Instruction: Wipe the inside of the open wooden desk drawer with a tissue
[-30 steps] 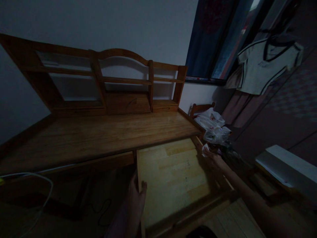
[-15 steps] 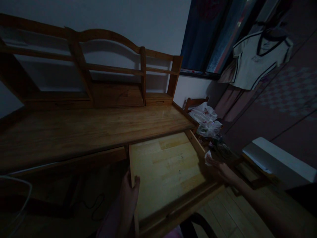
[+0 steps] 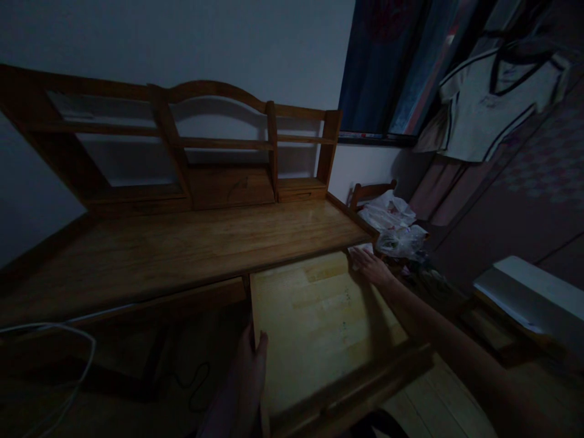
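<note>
A wooden drawer is pulled out from under the desk, its pale bottom bare. My left hand grips the drawer's left side wall, thumb over the top edge and fingers hidden outside. At the back right corner of the drawer, close to the desk's front edge, my right hand presses a white tissue against the right side wall. Part of the tissue is hidden under the fingers.
A wooden shelf unit stands along the back of the desk. White plastic bags lie on a chair at the right. A white box-like object rests on a low wooden stand. A white cable hangs at the left.
My right hand has moved with the tissue along the drawer's right wall, from near its front part to the back corner. My left hand stays on the left wall. The view has shifted slightly.
</note>
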`<state>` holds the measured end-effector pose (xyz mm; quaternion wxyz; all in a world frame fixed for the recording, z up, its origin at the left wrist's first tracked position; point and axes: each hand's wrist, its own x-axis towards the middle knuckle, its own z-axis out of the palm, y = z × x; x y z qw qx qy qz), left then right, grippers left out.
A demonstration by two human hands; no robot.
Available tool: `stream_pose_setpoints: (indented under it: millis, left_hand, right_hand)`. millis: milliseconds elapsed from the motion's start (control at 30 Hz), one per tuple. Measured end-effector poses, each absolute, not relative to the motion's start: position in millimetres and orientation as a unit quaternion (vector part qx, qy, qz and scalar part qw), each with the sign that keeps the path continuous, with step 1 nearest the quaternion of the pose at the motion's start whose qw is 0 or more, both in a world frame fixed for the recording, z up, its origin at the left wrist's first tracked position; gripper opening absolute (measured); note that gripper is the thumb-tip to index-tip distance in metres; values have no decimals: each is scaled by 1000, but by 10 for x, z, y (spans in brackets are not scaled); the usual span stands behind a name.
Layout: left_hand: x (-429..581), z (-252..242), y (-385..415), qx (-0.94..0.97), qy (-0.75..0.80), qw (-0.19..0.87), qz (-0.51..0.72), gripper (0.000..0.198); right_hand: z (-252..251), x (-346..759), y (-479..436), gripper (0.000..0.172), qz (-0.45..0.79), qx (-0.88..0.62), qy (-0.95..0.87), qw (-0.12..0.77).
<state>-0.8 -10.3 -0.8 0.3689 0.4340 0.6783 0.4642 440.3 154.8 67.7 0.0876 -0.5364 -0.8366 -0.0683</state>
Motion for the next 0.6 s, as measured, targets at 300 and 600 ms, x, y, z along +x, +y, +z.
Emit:
stream_pose_setpoints:
  millis: [300,600]
  left_hand:
    - [-2,20,-126,427,662,402,468,59]
    - [-13,-44,-124,439,665,382,469,67]
  right_hand:
    - [394,4568,1565,57,-79,-549,-831,32]
    - [607,4635,1014,48,-88,-517,-851,4]
